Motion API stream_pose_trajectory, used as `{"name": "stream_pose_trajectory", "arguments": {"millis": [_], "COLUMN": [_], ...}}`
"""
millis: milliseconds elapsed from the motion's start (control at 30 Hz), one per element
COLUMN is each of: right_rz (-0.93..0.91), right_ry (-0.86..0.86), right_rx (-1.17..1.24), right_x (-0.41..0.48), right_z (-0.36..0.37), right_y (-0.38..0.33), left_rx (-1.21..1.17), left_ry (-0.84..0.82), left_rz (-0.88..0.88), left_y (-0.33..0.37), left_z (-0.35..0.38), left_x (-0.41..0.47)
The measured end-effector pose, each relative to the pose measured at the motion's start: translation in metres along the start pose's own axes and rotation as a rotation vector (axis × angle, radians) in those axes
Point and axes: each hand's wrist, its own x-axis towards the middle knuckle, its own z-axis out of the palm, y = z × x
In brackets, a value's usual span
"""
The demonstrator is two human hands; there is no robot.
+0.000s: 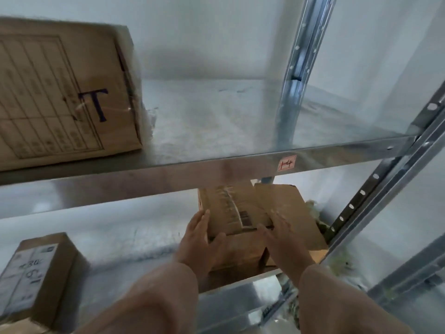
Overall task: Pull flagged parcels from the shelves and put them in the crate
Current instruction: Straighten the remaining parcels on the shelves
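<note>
Galvanised steel shelving (296, 68) stands against a white wall. On the upper shelf (216, 121), at the upper left of the frame, sits a large cardboard box (60, 92) marked with a dark "T". A small pink label (287, 163) is stuck on that shelf's front edge.

On the lower shelf (132, 237), at lower centre, a brown parcel (231, 208) with a barcode on top lies on another carton (240, 259), with a third carton (289, 203) just beside it on the right. Both hands are on the parcel, one at each side. The left hand (199, 242) grips its near left corner, fingers along the side and thumb over the near edge. The right hand (281, 237), blurred, lies with straight, spread fingers on the parcel's right edge.

At the lower left stands a labelled box (36, 273) with handwriting on its white sticker.
</note>
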Motion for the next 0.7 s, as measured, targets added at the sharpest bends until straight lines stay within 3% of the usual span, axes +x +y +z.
{"name": "stream_pose_trajectory", "arguments": {"millis": [133,267,467,600,700], "right_rz": [-0.099,-0.243,-0.369,-0.498,-0.407], "right_ry": [-0.122,-0.188,-0.36,-0.379,-0.211], "right_rx": [0.294,0.365,0.42,0.302,0.27], "right_x": [0.005,0.002,-0.011,-0.012,-0.001], "right_z": [0.002,0.01,0.033,0.044,0.045], "right_y": [-0.001,-0.02,-0.058,-0.072,-0.067], "left_rx": [-0.175,-0.31,-0.411,-0.596,-0.662], "left_ry": [0.072,0.22,0.164,0.148,0.122], "left_rz": [-0.101,-0.246,-0.49,-0.499,-0.484], "left_y": [-0.003,-0.009,-0.01,-0.018,-0.026], "left_z": [0.003,-0.014,-0.041,-0.052,-0.059], "left_x": [-0.005,-0.012,-0.011,-0.018,-0.023]}}
